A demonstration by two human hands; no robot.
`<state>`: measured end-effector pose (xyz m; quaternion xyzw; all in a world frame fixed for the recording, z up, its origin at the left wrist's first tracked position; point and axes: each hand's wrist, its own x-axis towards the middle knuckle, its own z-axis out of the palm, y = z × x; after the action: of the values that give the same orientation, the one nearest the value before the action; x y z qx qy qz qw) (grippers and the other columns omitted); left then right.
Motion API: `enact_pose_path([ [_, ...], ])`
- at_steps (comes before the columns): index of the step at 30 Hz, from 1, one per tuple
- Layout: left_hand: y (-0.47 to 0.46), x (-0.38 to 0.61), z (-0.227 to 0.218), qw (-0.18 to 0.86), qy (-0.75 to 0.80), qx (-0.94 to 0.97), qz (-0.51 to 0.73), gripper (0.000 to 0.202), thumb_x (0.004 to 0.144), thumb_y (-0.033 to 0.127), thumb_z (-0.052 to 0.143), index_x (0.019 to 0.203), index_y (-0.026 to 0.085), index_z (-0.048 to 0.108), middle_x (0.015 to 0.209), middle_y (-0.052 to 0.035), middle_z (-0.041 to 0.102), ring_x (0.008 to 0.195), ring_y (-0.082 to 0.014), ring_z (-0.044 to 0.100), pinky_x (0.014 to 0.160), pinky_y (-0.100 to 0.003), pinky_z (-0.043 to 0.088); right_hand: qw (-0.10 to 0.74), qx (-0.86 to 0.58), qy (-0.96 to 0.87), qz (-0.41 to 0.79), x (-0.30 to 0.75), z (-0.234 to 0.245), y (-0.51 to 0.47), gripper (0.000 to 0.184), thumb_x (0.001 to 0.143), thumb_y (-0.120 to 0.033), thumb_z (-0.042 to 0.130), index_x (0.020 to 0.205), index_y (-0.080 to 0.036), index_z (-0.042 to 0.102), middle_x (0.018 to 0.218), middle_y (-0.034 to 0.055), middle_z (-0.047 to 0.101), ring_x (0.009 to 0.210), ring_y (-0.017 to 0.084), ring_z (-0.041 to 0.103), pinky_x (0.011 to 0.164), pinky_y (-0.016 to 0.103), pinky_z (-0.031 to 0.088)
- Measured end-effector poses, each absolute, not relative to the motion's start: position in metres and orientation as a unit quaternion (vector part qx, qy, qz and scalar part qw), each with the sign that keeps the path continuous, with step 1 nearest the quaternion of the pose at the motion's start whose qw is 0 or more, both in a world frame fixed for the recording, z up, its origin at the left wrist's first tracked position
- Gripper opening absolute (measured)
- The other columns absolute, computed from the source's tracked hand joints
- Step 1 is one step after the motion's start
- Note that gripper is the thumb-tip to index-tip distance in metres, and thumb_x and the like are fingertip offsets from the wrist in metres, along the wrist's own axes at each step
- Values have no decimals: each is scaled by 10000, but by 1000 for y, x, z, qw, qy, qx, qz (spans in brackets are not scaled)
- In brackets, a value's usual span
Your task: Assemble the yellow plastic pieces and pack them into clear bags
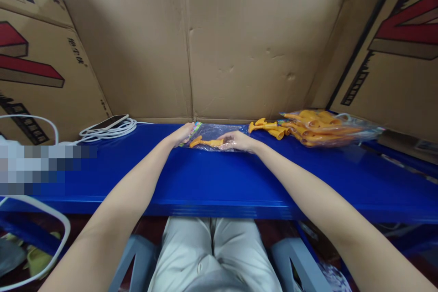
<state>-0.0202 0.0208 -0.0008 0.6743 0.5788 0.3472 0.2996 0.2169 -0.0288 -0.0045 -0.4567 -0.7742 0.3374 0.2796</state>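
Note:
At the back middle of the table lies a clear plastic bag [236, 129] with a colourful printed header strip. My left hand [184, 134] is closed on the bag's left end, by the strip. A yellow-orange plastic piece [208, 143] with a T-shaped end and a wider tubular end lies along the bag; whether it is inside or on top, I cannot tell. My right hand [237, 140] has its fingers closed around the piece's tubular end. Just right of that hand are a few loose yellow-orange pieces [268, 127] of the same kind.
A clear bag full of yellow-orange pieces [318, 128] lies at the right. On the left, a phone [108, 122] rests on a coiled white cable [125, 128]. Cardboard walls [239, 50] enclose the back and sides of the blue table [219, 182].

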Motion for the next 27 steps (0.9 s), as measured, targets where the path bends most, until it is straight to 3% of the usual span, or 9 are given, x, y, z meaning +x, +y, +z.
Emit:
enact_pose_path([
  [5, 16, -15, 4, 341, 606, 613, 374, 376, 924, 411, 283, 1067, 184, 548, 1203, -118, 592, 1081, -217, 577, 674, -263, 502, 314, -418, -741, 422, 211, -9, -28, 363, 696, -142, 693, 1057, -166, 662, 988, 59, 694, 918, 159, 634, 906, 334, 468],
  [8, 11, -13, 9, 350, 606, 592, 400, 361, 934, 368, 275, 1097, 164, 523, 1290, -130, 539, 1156, -201, 528, 738, -257, 493, 317, -403, -730, 452, 209, -11, -28, 356, 710, -118, 673, 1061, -174, 656, 989, 54, 693, 924, 150, 634, 929, 347, 457],
  [12, 4, -9, 14, 363, 567, 600, 432, 337, 944, 328, 275, 1081, 148, 525, 1266, -139, 559, 1135, -182, 543, 799, -258, 477, 317, -395, -715, 482, 208, -12, -28, 398, 717, -91, 654, 1108, -161, 632, 972, 59, 691, 908, 139, 635, 937, 337, 443],
  [18, 7, -4, 9, 371, 549, 620, 419, 320, 942, 307, 301, 1048, 136, 549, 1181, -138, 604, 941, -153, 633, 781, -260, 487, 317, -373, -692, 531, 208, -12, -28, 423, 729, -42, 604, 1135, -160, 610, 1017, 56, 681, 924, 120, 630, 947, 311, 434],
  [24, 15, -5, 3, 376, 543, 621, 423, 340, 946, 313, 298, 1028, 122, 568, 1092, -145, 636, 887, -153, 649, 769, -262, 501, 331, -374, -677, 540, 206, -14, -25, 385, 702, -27, 623, 1061, -166, 634, 1026, 61, 682, 908, 121, 639, 929, 307, 455],
  [27, 17, -6, 1, 367, 547, 623, 423, 358, 945, 328, 303, 1013, 111, 581, 1045, -152, 653, 886, -163, 652, 783, -273, 503, 360, -408, -680, 492, 204, -17, -22, 264, 695, -40, 645, 937, -144, 658, 963, 66, 696, 860, 124, 646, 909, 304, 468],
])
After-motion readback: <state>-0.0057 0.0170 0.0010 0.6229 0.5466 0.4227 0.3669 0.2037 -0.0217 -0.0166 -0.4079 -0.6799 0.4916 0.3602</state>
